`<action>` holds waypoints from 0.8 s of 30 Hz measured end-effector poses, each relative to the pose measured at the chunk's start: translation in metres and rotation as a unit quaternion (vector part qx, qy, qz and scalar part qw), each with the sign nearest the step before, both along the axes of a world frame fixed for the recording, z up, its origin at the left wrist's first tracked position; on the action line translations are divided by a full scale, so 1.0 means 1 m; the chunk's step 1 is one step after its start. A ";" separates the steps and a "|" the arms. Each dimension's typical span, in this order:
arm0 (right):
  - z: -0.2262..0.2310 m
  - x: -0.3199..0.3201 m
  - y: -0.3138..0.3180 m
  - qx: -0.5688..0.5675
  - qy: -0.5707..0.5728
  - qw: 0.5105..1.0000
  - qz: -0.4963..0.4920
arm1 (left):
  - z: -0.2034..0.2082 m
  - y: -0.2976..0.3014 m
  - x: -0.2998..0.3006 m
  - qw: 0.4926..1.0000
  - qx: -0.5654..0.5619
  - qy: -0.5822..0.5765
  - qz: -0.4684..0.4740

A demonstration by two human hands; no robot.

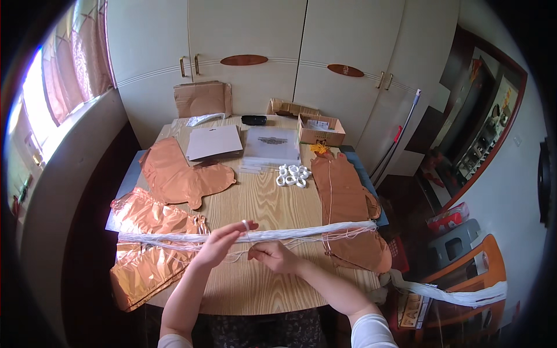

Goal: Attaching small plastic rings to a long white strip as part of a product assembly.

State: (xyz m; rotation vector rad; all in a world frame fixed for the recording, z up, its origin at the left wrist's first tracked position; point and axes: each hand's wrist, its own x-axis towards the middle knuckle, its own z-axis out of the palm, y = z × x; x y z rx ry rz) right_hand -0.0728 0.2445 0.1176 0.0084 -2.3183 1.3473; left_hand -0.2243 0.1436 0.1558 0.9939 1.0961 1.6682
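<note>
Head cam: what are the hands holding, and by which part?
Both hands, left hand and right hand, pinch strands of the white string bundle near its middle, above the wooden table.

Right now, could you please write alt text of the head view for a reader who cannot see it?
Two bare hands, left hand and right hand, pinch thin strands from a long white string bundle laid across a wooden table. Flat rose-gold foil balloons lie on both sides, with small white ribbon rolls beyond.

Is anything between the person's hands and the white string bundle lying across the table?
Nothing visible. The left hand and right hand are already at the white string bundle, fingers on its strands; the rose-gold foil balloons lie off to the sides.
</note>
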 end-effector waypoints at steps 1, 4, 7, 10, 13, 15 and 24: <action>0.004 0.000 0.000 -0.054 0.024 0.998 -0.010 | 0.000 0.001 -0.005 0.989 -0.059 0.129 -0.050; 0.003 0.005 0.008 -0.123 0.008 0.987 -0.105 | -0.012 -0.003 -0.026 0.940 -0.152 0.218 -0.213; -0.008 -0.002 0.007 0.000 -0.021 0.996 -0.092 | -0.014 -0.004 -0.007 0.980 0.099 -0.097 -0.140; 0.004 0.005 0.002 -0.018 -0.018 0.998 -0.061 | -0.002 0.002 -0.006 0.965 -0.045 0.256 -0.034; 0.001 0.001 0.005 -0.071 0.023 0.993 -0.094 | -0.004 -0.003 -0.015 0.948 -0.037 0.274 -0.159; -0.004 0.000 0.009 -0.004 -0.073 0.989 -0.125 | -0.016 -0.004 -0.016 0.973 0.068 0.069 -0.207; -0.010 0.002 0.010 -0.044 -0.018 0.983 -0.177 | -0.024 -0.001 -0.014 0.977 0.028 0.070 -0.200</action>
